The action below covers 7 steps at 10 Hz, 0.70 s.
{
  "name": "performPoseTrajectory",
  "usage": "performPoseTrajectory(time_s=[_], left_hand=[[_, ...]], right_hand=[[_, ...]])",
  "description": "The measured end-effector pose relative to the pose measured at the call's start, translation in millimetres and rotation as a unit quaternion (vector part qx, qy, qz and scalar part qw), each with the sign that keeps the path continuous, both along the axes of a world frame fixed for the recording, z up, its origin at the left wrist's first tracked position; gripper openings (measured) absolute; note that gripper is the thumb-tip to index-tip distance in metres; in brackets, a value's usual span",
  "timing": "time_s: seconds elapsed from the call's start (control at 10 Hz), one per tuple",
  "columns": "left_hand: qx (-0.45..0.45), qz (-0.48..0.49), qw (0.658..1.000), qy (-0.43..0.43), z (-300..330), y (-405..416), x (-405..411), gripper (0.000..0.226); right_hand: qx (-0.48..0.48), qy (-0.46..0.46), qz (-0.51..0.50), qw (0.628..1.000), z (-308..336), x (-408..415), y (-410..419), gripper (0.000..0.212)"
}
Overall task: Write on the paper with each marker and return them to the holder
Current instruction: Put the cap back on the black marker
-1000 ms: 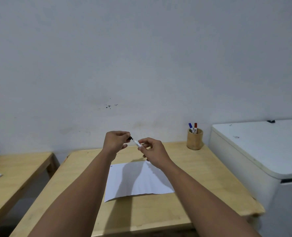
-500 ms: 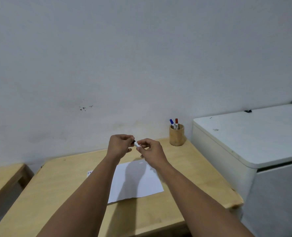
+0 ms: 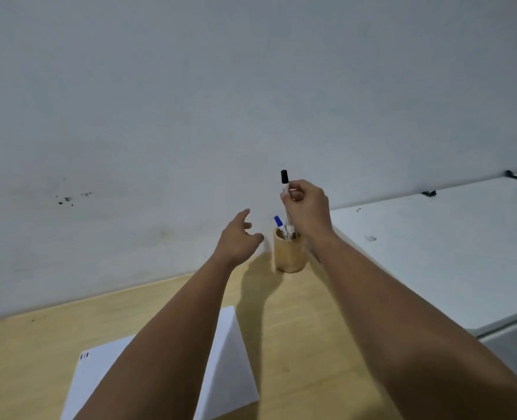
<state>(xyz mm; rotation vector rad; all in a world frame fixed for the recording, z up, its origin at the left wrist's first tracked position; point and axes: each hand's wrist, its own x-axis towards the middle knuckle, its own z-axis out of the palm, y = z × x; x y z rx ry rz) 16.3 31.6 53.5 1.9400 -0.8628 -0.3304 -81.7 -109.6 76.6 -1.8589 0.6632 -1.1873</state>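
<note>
My right hand (image 3: pixel 308 209) grips a black-capped marker (image 3: pixel 285 184) upright, cap on top, its lower end at the mouth of the round wooden holder (image 3: pixel 290 256). A blue-capped marker (image 3: pixel 279 222) stands in the holder; a second marker there is mostly hidden behind my hand. My left hand (image 3: pixel 238 239) hovers just left of the holder, fingers apart and holding nothing. The white paper (image 3: pixel 230 359) lies on the wooden table (image 3: pixel 296 328) under my forearms, with small dark marks near its far left corner.
A white chest-like appliance (image 3: pixel 448 253) stands against the table's right side. A plain wall rises directly behind the holder.
Both hands held the marker together over the paper before. Now the right hand has carried it, capped, to the holder, and the left hand has let go. The view swung toward the holder.
</note>
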Motion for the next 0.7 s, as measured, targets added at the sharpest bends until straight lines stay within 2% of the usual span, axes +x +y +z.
performPoseTrajectory(time_s=[0.2,0.3,0.4,0.5,0.6,0.7], left_hand=[[0.023,-0.003,0.999,0.041,-69.2,-44.7,10.3,0.115],[0.002,-0.015,0.999,0.046,-89.1,-63.4,9.0,0.109],[-0.044,-0.020,0.998,0.031,-104.6,-75.6,3.4,0.073],[-0.053,-0.016,0.998,0.013,-111.5,-78.5,0.2,0.066],[-0.049,-0.019,0.998,0.017,-108.8,-74.7,-3.1,0.070],[-0.056,-0.025,0.998,0.015,-98.6,-65.8,-8.6,0.083]], right_hand=[[-0.008,0.016,-0.013,1.000,-24.0,14.5,-37.5,0.013],[0.007,0.058,0.001,0.998,-48.7,19.6,-44.5,0.010],[-0.003,0.109,0.019,0.994,-69.8,19.4,-45.6,0.017],[-0.011,0.112,0.034,0.993,-76.6,18.6,-41.0,0.024],[-0.003,0.107,0.048,0.993,-73.6,20.2,-34.9,0.031],[-0.012,0.105,0.042,0.993,-61.3,17.2,-25.1,0.033]])
